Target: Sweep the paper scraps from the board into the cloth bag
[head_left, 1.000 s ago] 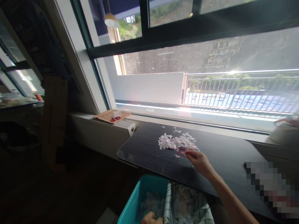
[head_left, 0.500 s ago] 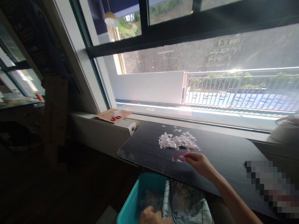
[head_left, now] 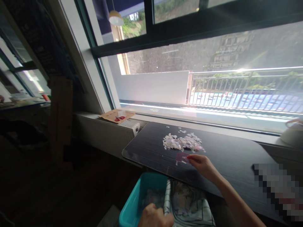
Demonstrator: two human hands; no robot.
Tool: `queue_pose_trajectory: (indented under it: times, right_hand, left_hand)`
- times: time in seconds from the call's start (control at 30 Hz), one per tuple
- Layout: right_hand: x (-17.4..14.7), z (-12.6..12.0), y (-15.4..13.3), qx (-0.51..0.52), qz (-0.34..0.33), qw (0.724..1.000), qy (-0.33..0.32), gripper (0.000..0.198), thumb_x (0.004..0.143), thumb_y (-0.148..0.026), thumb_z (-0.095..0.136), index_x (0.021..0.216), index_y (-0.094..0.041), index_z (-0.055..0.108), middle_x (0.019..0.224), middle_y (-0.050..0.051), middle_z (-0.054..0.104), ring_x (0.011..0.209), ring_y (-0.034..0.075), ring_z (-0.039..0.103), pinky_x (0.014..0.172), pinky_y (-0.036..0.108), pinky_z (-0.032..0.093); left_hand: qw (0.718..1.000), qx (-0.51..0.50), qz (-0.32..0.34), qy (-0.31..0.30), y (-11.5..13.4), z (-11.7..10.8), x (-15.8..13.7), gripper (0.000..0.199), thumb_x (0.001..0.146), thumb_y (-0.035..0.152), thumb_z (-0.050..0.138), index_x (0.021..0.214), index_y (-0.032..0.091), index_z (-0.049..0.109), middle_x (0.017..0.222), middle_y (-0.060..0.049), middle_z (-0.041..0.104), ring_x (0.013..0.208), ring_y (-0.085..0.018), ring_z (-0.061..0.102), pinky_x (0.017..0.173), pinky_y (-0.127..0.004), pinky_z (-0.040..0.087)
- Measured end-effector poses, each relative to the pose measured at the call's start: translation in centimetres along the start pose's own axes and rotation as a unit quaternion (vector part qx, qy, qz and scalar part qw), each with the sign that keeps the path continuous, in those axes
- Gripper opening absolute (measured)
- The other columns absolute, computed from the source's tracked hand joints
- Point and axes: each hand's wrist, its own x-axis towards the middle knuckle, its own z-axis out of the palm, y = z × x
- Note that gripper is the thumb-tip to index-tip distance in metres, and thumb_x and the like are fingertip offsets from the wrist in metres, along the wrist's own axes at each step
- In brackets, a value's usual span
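While the right hand (head_left: 200, 163) pinches a pink piece (head_left: 181, 157), I cannot tell the grip of the cut-off left hand (head_left: 155, 217).

I count two hands of mine, one right hand (head_left: 200, 163) and one left hand (head_left: 155, 217). There is one pink piece (head_left: 181, 157), and one heap of paper scraps (head_left: 182, 142); the scraps in it are too many and too small for me to count. Under them I see one dark table (head_left: 222, 167). Of containers near my knees there are two: one teal bin (head_left: 139, 186) and one holder with checked cloth (head_left: 205, 211). The loose bits inside these two I cannot count. By the window I find one pair of red scissors (head_left: 120, 118), one brown sheet (head_left: 110, 116) and one radiator (head_left: 129, 125). Outside, I count one hanging lamp (head_left: 115, 19) and one metal railing (head_left: 251, 85).
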Motion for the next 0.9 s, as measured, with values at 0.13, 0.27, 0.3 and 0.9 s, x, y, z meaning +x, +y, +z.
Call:
queue_pose_trajectory:
  times: [0.13,0.27,0.3,0.9]
  right_hand:
    - [-1.2,-0.5,-0.6,0.002,0.003,1.000,-0.016,0.032,0.076,-0.040,0.062,0.087,-0.016,0.080,0.072,0.005,0.076,0.065,0.020,0.065,0.061,0.029,0.049]
    - [-2.0,-0.9,-0.8,0.025,0.020,0.999,0.006,0.035,0.074,-0.041,0.063,0.088,-0.015,0.080,0.075,0.007,0.077,0.067,0.021,0.067,0.064,0.030,0.050]
    - [-2.3,-0.9,-0.8,0.028,0.022,0.999,0.000,0.035,0.074,-0.041,0.062,0.088,-0.015,0.080,0.075,0.007,0.077,0.066,0.021,0.066,0.063,0.030,0.050]
    - [-3.6,0.4,-1.7,0.030,0.020,0.995,-0.091,0.035,0.078,-0.040,0.060,0.090,-0.013,0.079,0.074,0.006,0.074,0.064,0.017,0.060,0.059,0.026,0.044]
  left_hand:
    - [1.000,0.018,0.008,-0.011,0.8,3.0,1.5,0.014,0.081,0.028,0.068,0.070,0.019,0.064,0.057,-0.001,0.057,0.048,-0.015,0.051,0.056,-0.027,0.035]
    - [0.996,0.048,0.062,-0.034,1.8,4.3,2.7,0.009,0.080,0.030,0.070,0.081,0.022,0.069,0.065,-0.003,0.065,0.049,-0.017,0.054,0.058,-0.029,0.037]
    - [0.995,0.056,0.073,-0.042,2.0,4.2,3.0,0.009,0.080,0.030,0.070,0.082,0.022,0.070,0.067,-0.003,0.066,0.049,-0.017,0.055,0.057,-0.029,0.036]
    - [0.988,0.090,0.113,-0.054,2.4,3.2,3.5,0.008,0.081,0.031,0.067,0.082,0.023,0.069,0.065,-0.003,0.067,0.044,-0.016,0.052,0.049,-0.028,0.030]
